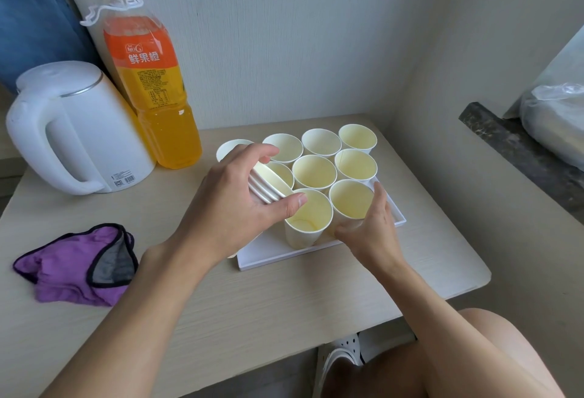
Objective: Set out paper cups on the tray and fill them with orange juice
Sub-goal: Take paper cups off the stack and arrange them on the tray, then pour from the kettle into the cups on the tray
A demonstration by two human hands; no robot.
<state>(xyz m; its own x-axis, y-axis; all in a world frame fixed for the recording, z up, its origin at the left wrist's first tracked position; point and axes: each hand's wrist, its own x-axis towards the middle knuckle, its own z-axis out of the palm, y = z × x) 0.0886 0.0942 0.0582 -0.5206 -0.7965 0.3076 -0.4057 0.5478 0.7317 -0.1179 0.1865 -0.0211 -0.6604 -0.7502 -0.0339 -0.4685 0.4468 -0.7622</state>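
A white tray point(284, 255) lies on the table with several empty white paper cups point(314, 171) standing upright in rows. My left hand point(234, 204) hovers over the tray's left side, shut on a tilted stack of nested paper cups point(268, 185). My right hand point(369, 227) grips the front right cup point(350, 203) by its side, on the tray next to the front middle cup point(308, 220). The orange juice bottle point(151, 81), capped and mostly full, stands at the back left, apart from both hands.
A white electric kettle point(69, 132) stands left of the bottle. A purple cloth point(79, 265) lies on the table's front left. A wall closes the back and right. A dark ledge with a plastic bag point(553, 119) is at the right. My knee point(467, 356) is below the table edge.
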